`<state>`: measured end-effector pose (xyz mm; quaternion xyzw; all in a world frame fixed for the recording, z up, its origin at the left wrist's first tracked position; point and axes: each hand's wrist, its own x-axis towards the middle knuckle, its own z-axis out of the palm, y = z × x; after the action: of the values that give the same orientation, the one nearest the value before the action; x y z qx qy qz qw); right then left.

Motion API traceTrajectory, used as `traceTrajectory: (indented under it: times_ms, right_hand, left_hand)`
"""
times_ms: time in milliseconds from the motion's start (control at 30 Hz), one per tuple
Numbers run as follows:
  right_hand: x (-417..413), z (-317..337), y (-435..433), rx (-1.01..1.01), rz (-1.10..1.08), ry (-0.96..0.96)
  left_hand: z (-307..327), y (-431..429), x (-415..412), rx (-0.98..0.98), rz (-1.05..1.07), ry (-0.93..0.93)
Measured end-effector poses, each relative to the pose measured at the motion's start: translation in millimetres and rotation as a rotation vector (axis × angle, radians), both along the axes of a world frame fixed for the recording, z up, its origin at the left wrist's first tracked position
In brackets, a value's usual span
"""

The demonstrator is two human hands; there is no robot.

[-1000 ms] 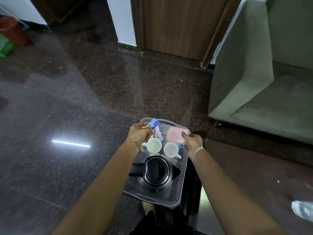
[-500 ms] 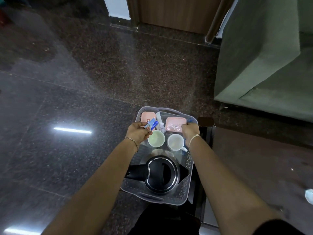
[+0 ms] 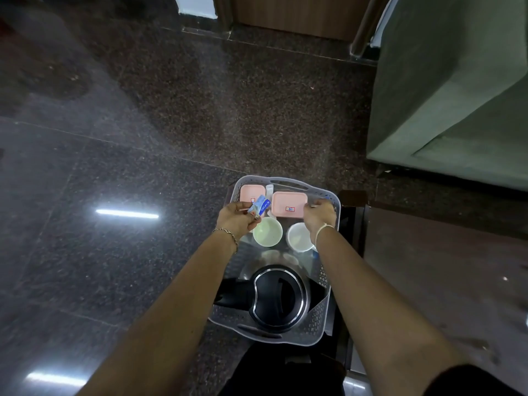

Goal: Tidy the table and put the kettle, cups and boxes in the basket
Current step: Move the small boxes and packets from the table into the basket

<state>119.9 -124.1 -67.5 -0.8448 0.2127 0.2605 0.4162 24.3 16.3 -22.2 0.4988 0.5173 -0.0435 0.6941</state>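
A clear perforated plastic basket [image 3: 320,332] sits below me. Inside, the black kettle [image 3: 278,301] stands at the near end. Two white cups [image 3: 267,232] [image 3: 300,237] stand side by side in the middle. Two pink lidded boxes fill the far end: a small one [image 3: 248,192] at the left and a larger one [image 3: 288,202] at the right. My left hand [image 3: 237,220] pinches a small blue-and-white sachet [image 3: 259,207] over the small box. My right hand [image 3: 318,214] reaches in beside the larger box, fingers curled; what they touch is hidden.
Dark polished stone floor [image 3: 143,138] spreads left and ahead. A green sofa [image 3: 457,95] stands at the right. A dark brown table [image 3: 445,281] lies right of the basket. A wooden door [image 3: 291,12] is at the far wall.
The view tipped down and drew nearer. My left hand lowered the sachet toward the small pink box. My right hand slid to the larger box's right side.
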Motion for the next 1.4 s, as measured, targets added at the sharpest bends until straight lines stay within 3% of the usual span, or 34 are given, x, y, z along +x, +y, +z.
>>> traceTrajectory:
  times_ms: [200, 367, 533, 667, 867, 1167, 1400]
  right_hand:
    - [2, 13, -19, -0.102, -0.024, -0.095]
    - [6, 18, -36, 0.102, -0.103, -0.195]
    - [10, 22, -53, 0.141, -0.16, -0.255]
    - [6, 21, -69, 0.091, -0.195, -0.275]
    - [-3, 11, -85, 0.184, -0.258, -0.196]
    - [-9, 4, -97, 0.227, -0.166, -0.104]
    - [-14, 22, -110, 0.281, -0.119, -0.066]
  left_hand:
    - [-1, -6, 6, -0.007, -0.057, 0.016]
    - [3, -23, 22, 0.029, -0.13, -0.001]
    - [2, -44, 43, 0.068, -0.176, -0.006]
    - [-6, -59, 61, 0.185, -0.284, 0.038]
    - [-20, -75, 86, 0.411, -0.504, 0.053]
    - [-25, -84, 93, 0.816, -0.863, 0.047]
    - [0, -91, 84, 0.855, -0.848, 0.034]
